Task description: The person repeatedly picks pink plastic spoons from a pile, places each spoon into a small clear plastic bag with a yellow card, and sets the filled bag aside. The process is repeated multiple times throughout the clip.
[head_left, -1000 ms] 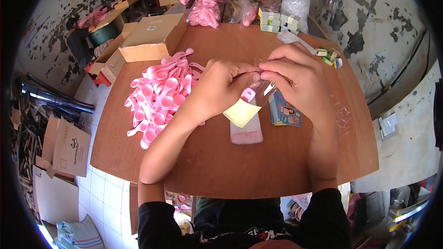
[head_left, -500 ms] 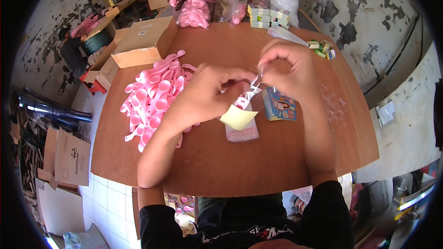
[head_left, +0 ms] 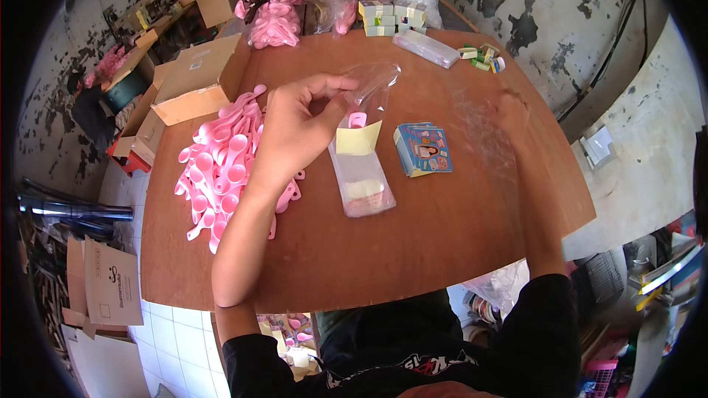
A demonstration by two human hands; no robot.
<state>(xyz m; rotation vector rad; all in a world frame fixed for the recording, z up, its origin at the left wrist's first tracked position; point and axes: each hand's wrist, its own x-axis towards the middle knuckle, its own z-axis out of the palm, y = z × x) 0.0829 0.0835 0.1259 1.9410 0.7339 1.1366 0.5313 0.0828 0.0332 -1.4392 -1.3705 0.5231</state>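
My left hand (head_left: pixel 306 118) is closed, thumb and fingers pinching the upper part of a clear plastic bag (head_left: pixel 377 88). Inside the bag the end of a pink spoon handle (head_left: pixel 358 119) shows above a folded pale yellow card (head_left: pixel 359 139). Beneath it lies a flat stack of clear plastic bags (head_left: pixel 361 177) on the table. My right hand (head_left: pixel 511 112) is away at the right, over thin clear plastic strips (head_left: pixel 479 133); motion smears its fingers. A heap of pink spoons (head_left: pixel 225 162) lies left of my left forearm. Between the hands sits a stack of blue printed cards (head_left: pixel 424 149).
The brown table (head_left: pixel 442 243) carries a cardboard box (head_left: pixel 199 74) at its far left. At the back stand bundled card stacks (head_left: pixel 391 18), a clear plastic case (head_left: pixel 426 48) and small green and yellow pieces (head_left: pixel 483 57). Bagged pink spoons (head_left: pixel 275 23) lie beyond. Another person sits far left.
My right hand has left the bag's top and moved right to the plastic strips. My left hand still pinches the bag, now slightly farther left. The view has shifted a little.
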